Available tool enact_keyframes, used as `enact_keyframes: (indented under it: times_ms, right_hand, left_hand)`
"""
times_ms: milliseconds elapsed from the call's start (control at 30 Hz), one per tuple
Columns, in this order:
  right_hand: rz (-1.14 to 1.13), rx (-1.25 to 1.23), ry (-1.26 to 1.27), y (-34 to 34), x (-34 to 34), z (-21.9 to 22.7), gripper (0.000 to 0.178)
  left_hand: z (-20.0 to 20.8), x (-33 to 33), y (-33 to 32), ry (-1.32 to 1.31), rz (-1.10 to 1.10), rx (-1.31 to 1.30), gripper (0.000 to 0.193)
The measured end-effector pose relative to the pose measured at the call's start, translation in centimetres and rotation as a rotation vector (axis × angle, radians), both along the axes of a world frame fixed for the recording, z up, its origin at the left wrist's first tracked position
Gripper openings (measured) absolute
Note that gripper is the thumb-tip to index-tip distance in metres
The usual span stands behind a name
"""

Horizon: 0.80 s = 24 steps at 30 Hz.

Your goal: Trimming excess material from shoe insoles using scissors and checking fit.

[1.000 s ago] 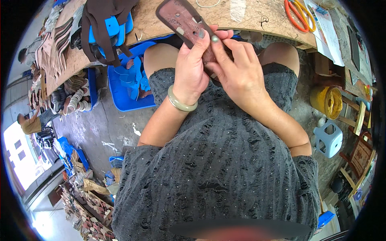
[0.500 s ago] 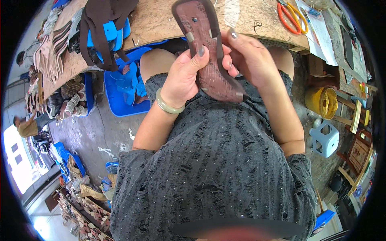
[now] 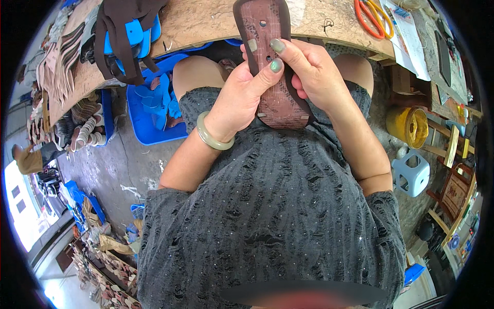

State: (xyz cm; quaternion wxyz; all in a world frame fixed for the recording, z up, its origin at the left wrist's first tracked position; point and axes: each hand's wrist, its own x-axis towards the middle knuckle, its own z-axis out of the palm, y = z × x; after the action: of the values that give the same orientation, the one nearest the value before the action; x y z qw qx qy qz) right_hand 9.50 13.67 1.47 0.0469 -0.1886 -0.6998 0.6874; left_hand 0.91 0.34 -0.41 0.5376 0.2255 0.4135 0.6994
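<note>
Above my lap, both hands hold an insole (image 3: 278,105), a reddish-brown sole-shaped piece with a dark brown edge, small holes and pale patches. Its far end runs to the top of the view. My left hand (image 3: 244,95), with a pale bangle at the wrist, is closed on the left side, thumb pressed on the face. On the right side my right hand (image 3: 318,69) grips it, its thumb also lying on the face near the middle. Most fingers of the left hand are hidden behind the insole.
A wooden worktable (image 3: 206,26) spans the far side, with dark brown strips (image 3: 121,41) over blue pieces at left and orange-and-yellow-handled scissors (image 3: 373,18) at right. A blue bin (image 3: 154,135) with blue cutouts stands left of my knees. Rightward are a yellow bucket (image 3: 406,126) and light-blue stool (image 3: 410,172).
My right thumb and fingers have closed onto the insole's right side. The insole has turned more upright and shifted slightly right, its face toward me.
</note>
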Motion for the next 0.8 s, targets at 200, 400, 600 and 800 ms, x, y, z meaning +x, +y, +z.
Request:
enact_keyframes:
  times_ms: [200,400,600,800]
  right_hand:
    - [0.092,-0.13,0.129,0.7,0.2,-0.9,0.044]
    - [-0.003,-0.249,0.051,0.2,0.0,-0.6,0.045]
    - [-0.015,-0.239,0.006,0.3,0.1,-1.6,0.046]
    - [-0.045,-0.212,0.024,0.2,0.4,-2.8,0.051]
  left_hand:
    - [-0.1,0.4,0.1,0.003,-0.017,-0.002,0.041]
    - [0.2,0.1,1.0,-0.101,0.032,0.126,0.063]
    - [0.0,-0.4,1.8,0.008,0.122,-0.033,0.074]
    - [-1.2,-0.8,1.7,0.321,0.062,0.02,0.053]
